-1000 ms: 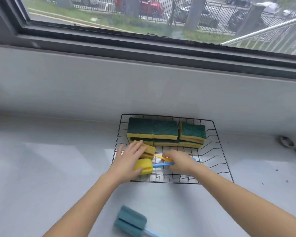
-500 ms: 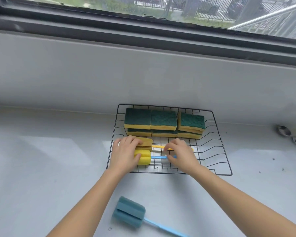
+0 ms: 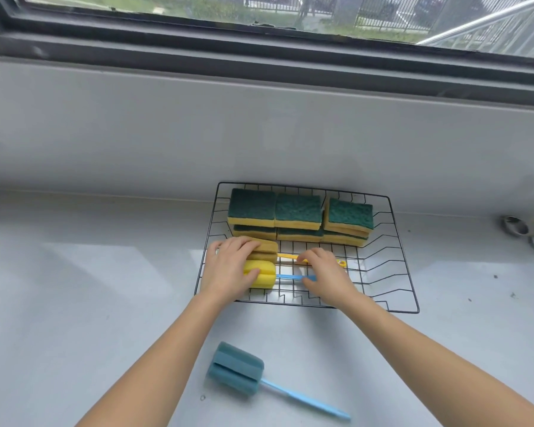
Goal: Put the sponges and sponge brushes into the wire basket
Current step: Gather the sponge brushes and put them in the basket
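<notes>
A black wire basket [image 3: 395, 251] stands on the grey counter against the wall. Several green-and-yellow sponges [image 3: 296, 211] are stacked along its back. In its front left lie a tan sponge brush [image 3: 267, 248] with a yellow handle and a bright yellow sponge brush [image 3: 264, 272] with a blue handle. My left hand [image 3: 227, 269] rests over both foam heads, fingers curled on them. My right hand [image 3: 327, 275] lies on the two handles, fingertips pinching them. A teal sponge brush [image 3: 236, 368] with a light blue handle lies on the counter in front of the basket, between my forearms.
A grey wall and a dark window frame rise behind the basket. Metal fittings [image 3: 518, 228] sit on the counter at the far right. Small dark specks dot the counter to the right of the basket.
The camera has tilted down, showing more of the teal brush. Both hands have stayed on the two brushes in the basket, shifting them slightly.
</notes>
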`<state>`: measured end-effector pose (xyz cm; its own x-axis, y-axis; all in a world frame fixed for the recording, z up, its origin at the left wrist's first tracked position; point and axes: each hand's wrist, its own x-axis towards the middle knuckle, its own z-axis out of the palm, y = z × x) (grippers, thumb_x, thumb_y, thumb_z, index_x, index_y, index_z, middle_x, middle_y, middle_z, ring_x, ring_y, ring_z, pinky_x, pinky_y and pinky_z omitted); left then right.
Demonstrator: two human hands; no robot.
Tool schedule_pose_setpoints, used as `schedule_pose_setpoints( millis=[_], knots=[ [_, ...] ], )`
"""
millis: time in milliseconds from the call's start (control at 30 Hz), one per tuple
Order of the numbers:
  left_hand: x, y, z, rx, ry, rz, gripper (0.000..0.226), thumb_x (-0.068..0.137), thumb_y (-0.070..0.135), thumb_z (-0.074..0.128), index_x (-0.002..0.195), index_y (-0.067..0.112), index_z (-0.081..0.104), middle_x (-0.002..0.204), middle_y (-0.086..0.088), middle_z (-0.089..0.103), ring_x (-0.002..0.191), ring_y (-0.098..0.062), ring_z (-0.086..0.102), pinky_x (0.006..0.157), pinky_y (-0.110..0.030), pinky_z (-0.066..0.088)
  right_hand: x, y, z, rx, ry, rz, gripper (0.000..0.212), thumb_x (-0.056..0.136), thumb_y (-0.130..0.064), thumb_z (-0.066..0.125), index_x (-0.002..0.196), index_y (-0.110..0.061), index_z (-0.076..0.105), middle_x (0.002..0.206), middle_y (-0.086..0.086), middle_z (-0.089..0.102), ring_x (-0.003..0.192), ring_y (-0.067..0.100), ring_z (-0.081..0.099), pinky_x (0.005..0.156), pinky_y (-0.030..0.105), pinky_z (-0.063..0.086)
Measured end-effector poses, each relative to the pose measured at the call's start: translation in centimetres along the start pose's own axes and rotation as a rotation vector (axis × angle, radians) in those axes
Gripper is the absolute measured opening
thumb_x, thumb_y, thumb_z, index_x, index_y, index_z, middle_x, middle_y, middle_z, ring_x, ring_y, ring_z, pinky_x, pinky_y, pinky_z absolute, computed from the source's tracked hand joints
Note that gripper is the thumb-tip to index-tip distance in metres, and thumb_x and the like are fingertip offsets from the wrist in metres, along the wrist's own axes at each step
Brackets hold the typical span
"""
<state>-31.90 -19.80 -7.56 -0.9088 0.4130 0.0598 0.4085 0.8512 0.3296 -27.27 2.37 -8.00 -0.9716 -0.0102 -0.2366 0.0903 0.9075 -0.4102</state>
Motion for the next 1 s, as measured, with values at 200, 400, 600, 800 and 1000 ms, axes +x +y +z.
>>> schedule_pose_setpoints(
  millis=[200,400,600,800,1000],
  knots=[
    [0.0,-0.2,0.2,0.051,-0.053,0.003,0.061,0.077,0.049,0.052,0.135,0.035,0.038,0.149,0.005,0.038,0.135,-0.015,0.034,0.110,-0.038,0.019,0.1,0.1,0.0,0.020,0.008,-0.018,0.040,0.082,-0.012,0.062,0.120,-0.020,0.052,0.129,0.003,0.050,0.121,0.023,0.042,0.097,0.034,0.041],
    [0.3,0.0,-0.3,0.042,-0.183,0.006,0.068,0.080,0.055,0.041,0.143,0.033,0.028,0.156,0.003,0.024,0.143,-0.015,0.019,0.114,-0.043,0.009,0.0,-0.2,-0.4,0.054,0.000,-0.030,0.035,0.085,-0.016,0.060,0.119,-0.017,0.055,0.127,0.004,0.053,0.120,0.025,0.045,0.097,0.037,0.042],
    [-2.0,1.7,-3.9,-0.298,0.036,-0.067,0.050,0.088,0.027,0.056,0.135,0.023,0.042,0.144,0.000,0.043,0.138,-0.019,0.030,0.116,-0.046,0.011,-1.3,-1.7,-3.8,-0.061,0.345,-0.175,0.026,0.082,-0.015,0.063,0.107,-0.022,0.062,0.118,-0.001,0.059,0.118,0.021,0.048,0.103,0.045,0.038],
    [-10.2,5.3,-4.4,-0.341,0.219,0.040,0.028,0.081,0.010,0.057,0.106,0.023,0.059,0.109,0.008,0.064,0.105,-0.010,0.053,0.090,-0.026,0.034,-6.0,-4.3,-5.1,0.071,0.478,-0.374,0.020,0.083,-0.006,0.059,0.097,-0.019,0.064,0.105,-0.001,0.064,0.103,0.019,0.053,0.080,0.034,0.045],
    [-17.6,8.1,-3.1,-0.337,-0.111,0.049,0.013,0.082,0.021,0.055,0.089,0.027,0.064,0.070,0.010,0.063,0.068,-0.012,0.059,0.072,-0.029,0.045,-12.0,-5.7,-1.0,0.102,0.001,-0.354,0.016,0.085,-0.016,0.053,0.093,-0.026,0.061,0.095,-0.007,0.066,0.086,0.014,0.059,0.073,0.038,0.052]
  ],
)
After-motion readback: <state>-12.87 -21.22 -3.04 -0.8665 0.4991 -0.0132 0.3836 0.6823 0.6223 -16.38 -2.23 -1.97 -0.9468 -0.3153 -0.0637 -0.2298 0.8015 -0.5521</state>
